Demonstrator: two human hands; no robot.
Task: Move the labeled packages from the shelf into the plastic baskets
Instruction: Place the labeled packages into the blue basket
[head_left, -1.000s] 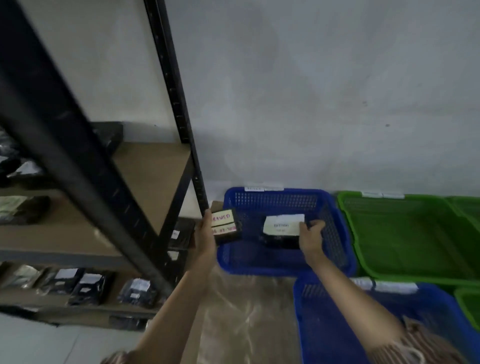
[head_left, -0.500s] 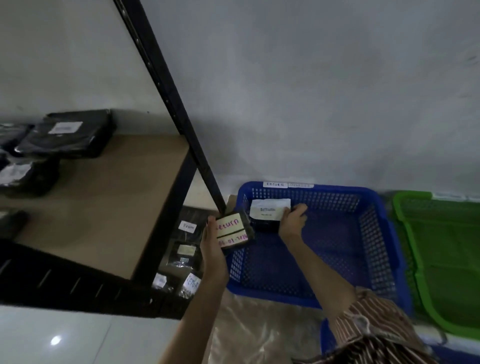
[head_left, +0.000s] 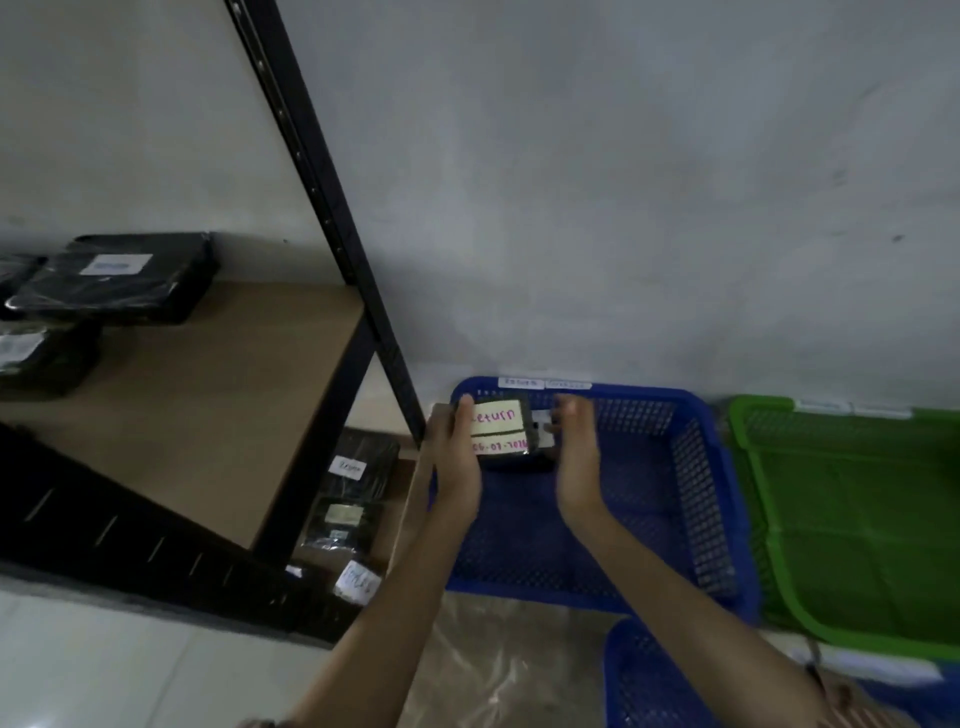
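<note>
Over the blue basket, my left hand grips a labeled package; right hand hangs loose, empty. Next, I set it down inside.

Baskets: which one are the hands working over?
The blue basket against the wall by the shelf post; the green basket sits to its right, untouched.

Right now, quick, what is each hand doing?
Left hand: grips the package labeled "Return", over the blue basket.
Right hand: open, holding nothing, fingers beside another package in the basket.
</note>
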